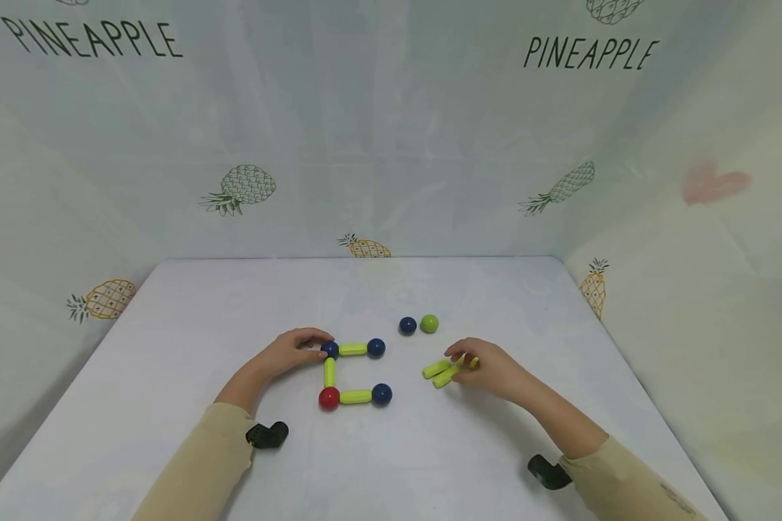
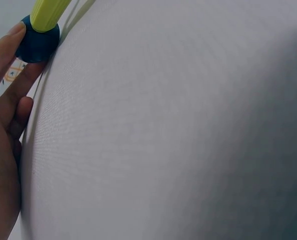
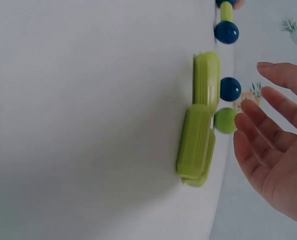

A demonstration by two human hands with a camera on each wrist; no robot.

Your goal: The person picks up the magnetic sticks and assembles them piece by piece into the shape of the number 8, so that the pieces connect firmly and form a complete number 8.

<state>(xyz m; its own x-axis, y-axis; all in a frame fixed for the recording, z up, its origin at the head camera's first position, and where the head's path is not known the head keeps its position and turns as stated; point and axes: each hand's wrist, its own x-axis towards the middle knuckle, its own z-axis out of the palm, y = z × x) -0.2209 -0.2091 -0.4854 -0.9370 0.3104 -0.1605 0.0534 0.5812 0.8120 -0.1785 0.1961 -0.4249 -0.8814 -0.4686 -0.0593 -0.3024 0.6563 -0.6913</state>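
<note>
A three-sided shape of yellow-green rods and balls lies on the white table. Thumb and finger of my left hand [image 1: 295, 352] pinch the dark blue ball [image 1: 329, 349] at its far left corner; the left wrist view shows this ball [image 2: 37, 44] with a rod [image 2: 48, 14] against it. A red ball [image 1: 329, 399] forms the near corner, and dark blue balls [image 1: 376, 348] end both right-pointing rods. Over on the right, my right hand [image 1: 489, 369] hovers by several loose yellow-green rods [image 1: 444, 378]. Its fingers are loosely bent and apart from the rods [image 3: 194, 142] in the right wrist view.
A loose dark blue ball [image 1: 408, 325] and a green ball [image 1: 429, 323] sit side by side behind the loose rods. The table [image 1: 365, 463] meets a pineapple-print cloth [image 1: 391, 145] at its back edge. Dark devices [image 1: 268, 435] are on both wrists.
</note>
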